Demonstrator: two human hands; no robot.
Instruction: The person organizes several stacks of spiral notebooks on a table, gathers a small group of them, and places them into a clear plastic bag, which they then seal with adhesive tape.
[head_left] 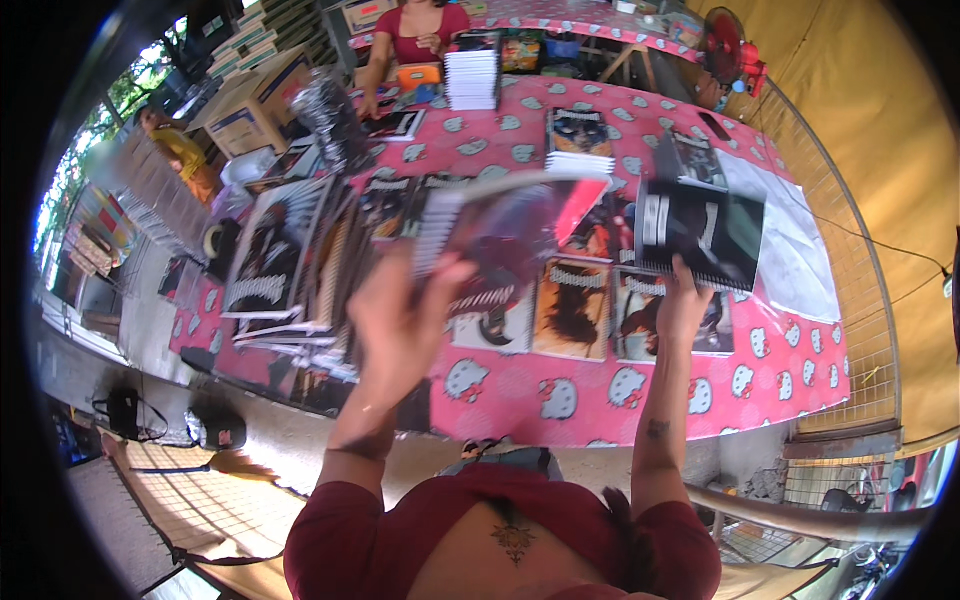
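Note:
My left hand (405,315), smeared by motion, grips the edge of a notebook (510,235) with a dark red picture cover, tilted above the table. My right hand (683,308) is closed on the lower edge of a black spiral notebook (705,235), thumb on its cover. Below them, picture-covered notebooks lie in rows on the table, among them an orange-brown notebook (572,310) and a white-covered notebook (495,330). The held notebooks partly hide the row behind.
A pink cat-print tablecloth (625,385) covers the table. Leaning notebook stacks (280,250) stand at left, beside a black plastic bundle (332,118) and a cardboard box (250,105). Across the table, a person (420,40) touches a notebook near a tall stack (472,78). White sheets (795,240) lie at right.

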